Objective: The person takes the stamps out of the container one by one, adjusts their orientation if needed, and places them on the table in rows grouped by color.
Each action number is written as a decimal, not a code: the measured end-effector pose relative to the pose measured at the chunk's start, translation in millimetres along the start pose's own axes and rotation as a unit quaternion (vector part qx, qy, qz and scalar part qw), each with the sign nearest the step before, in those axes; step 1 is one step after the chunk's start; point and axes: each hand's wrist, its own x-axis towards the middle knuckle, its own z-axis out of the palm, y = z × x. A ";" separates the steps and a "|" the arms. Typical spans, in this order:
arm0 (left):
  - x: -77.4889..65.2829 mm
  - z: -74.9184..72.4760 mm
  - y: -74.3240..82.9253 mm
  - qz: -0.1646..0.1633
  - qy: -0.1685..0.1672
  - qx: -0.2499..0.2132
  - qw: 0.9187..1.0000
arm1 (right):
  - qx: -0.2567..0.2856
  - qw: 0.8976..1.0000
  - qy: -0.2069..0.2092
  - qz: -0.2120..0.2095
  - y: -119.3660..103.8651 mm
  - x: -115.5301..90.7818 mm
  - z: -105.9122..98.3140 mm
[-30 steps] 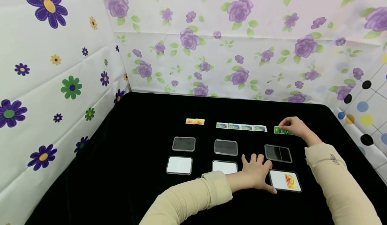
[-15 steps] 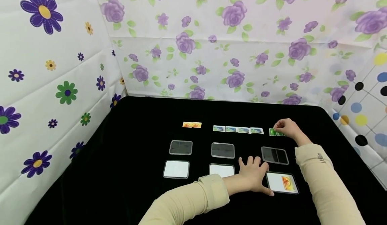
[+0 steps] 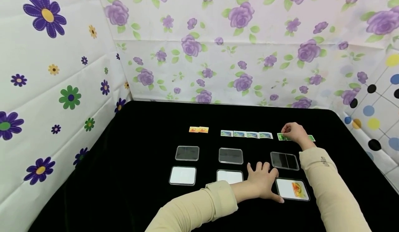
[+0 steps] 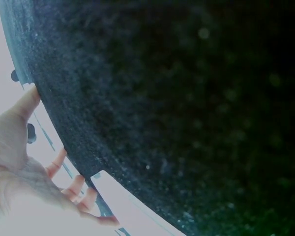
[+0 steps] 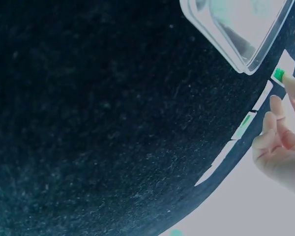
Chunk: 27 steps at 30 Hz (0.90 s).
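Note:
My right hand [image 3: 294, 133] is at the left end of a row of green stamps [image 3: 281, 137] at the back right, thumb and forefinger pinching the leftmost one. In the right wrist view that green stamp [image 5: 279, 73] shows under the fingertips, with the other fingers loosely bent. My left hand [image 3: 262, 181] rests on the black cloth, fingers spread. Its thumb lies beside a clear-framed case [image 3: 285, 187] with a white insert and an orange stamp [image 3: 298, 189] on it; contact is unclear. Beyond it lies a transparent lid [image 3: 284, 160].
Two orange stamps [image 3: 198, 130] and a row of blue-green stamps [image 3: 246, 134] lie further left. Two more transparent lids [image 3: 187, 153] stand before them, with two white-filled cases [image 3: 183, 176] nearer; my left arm partly covers one. Patterned cloth walls [image 3: 202, 45] rise behind and beside the black tabletop.
My right hand and forearm have shifted slightly left, uncovering the right end of the green row. My left hand has stayed in place. The head view has moved a little.

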 end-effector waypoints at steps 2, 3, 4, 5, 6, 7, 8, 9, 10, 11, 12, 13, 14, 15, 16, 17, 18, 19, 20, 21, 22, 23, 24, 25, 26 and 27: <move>-0.2 -0.4 0.0 0.000 0.001 0.002 1.000 | -0.007 1.000 0.001 0.004 -1.4 0.4 -0.6; -0.2 -0.6 0.0 -0.001 0.002 0.003 1.000 | -0.010 1.000 0.001 0.006 -2.0 0.6 -0.8; -0.3 -0.9 0.0 -0.001 0.003 0.004 1.000 | -0.013 1.000 0.002 0.008 -2.7 0.7 -1.1; -0.4 -1.1 0.1 -0.002 0.003 0.004 1.000 | -0.016 1.000 0.001 0.009 -3.2 0.9 -1.4; -0.4 -1.2 0.1 -0.003 0.003 0.005 1.000 | -0.019 1.000 0.002 0.009 -3.5 0.9 -1.6; -0.3 -1.2 0.3 -0.004 0.003 0.005 1.000 | -0.021 1.000 0.001 0.009 -3.6 1.1 -1.7; -0.3 -1.2 0.4 -0.005 0.003 0.006 1.000 | -0.024 1.000 0.001 0.009 -3.7 1.1 -1.7; -0.2 -1.0 0.3 -0.005 0.004 0.006 1.000 | -0.026 1.000 0.002 0.008 -3.7 1.1 -1.8; -0.1 -0.8 0.5 -0.006 0.004 0.006 1.000 | -0.029 1.000 0.003 0.007 -3.6 1.2 -1.8; -0.1 -0.7 0.6 -0.006 0.004 0.006 1.000 | -0.031 0.999 0.005 0.005 -3.4 1.2 -1.7; -0.1 -0.5 0.6 -0.007 0.004 0.006 1.000 | -0.033 0.999 0.006 0.004 -3.1 1.2 -1.6; 0.0 -0.4 0.7 -0.007 0.004 0.006 1.000 | -0.033 0.999 0.007 0.003 -2.8 1.2 -1.6; 0.0 -0.3 0.7 -0.008 0.003 0.005 1.000 | -0.033 0.999 0.009 0.002 -2.4 1.2 -1.6; 0.1 -0.3 0.7 -0.008 0.002 0.005 1.000 | -0.034 0.999 0.010 0.001 -1.8 1.3 -1.6; 0.1 -0.3 0.9 -0.008 0.002 0.005 1.000 | -0.034 0.999 0.009 0.001 -1.0 1.3 -1.8; 0.2 -0.4 1.0 -0.007 0.001 0.006 1.000 | -0.034 0.999 0.008 0.002 -0.3 1.3 -2.1; 0.3 -0.5 1.1 -0.006 0.000 0.007 1.000 | -0.033 0.999 0.007 0.004 0.4 1.1 -2.6; 0.4 -0.7 1.3 -0.005 -0.001 0.007 1.000 | -0.033 0.999 0.006 0.005 0.9 0.9 -3.2; 0.5 -0.8 1.5 -0.005 -0.001 0.007 1.000 | -0.033 0.999 0.006 0.007 1.4 0.9 -3.8; 0.5 -0.9 1.7 -0.004 -0.002 0.007 1.000 | -0.034 0.999 0.006 0.008 1.6 0.9 -4.3; 0.4 -0.9 1.8 -0.003 -0.002 0.007 1.000 | -0.033 0.999 0.004 0.008 1.5 0.8 -4.9; 0.3 -0.8 1.9 -0.003 -0.003 0.007 1.000 | -0.033 0.999 0.003 0.009 1.4 1.0 -5.2; 0.1 -0.7 1.9 -0.004 -0.004 0.007 1.000 | -0.033 0.999 0.001 0.008 1.4 1.1 -5.6; -0.1 -0.5 1.7 -0.005 -0.004 0.006 1.000 | -0.035 0.999 0.001 0.006 1.6 1.3 -5.7; -0.2 -0.4 1.6 -0.006 -0.004 0.006 1.000 | -0.036 0.999 0.001 0.005 1.6 1.5 -5.7; -0.3 -0.3 1.3 -0.006 -0.004 0.007 1.000 | -0.039 0.999 0.001 0.003 1.5 1.6 -5.9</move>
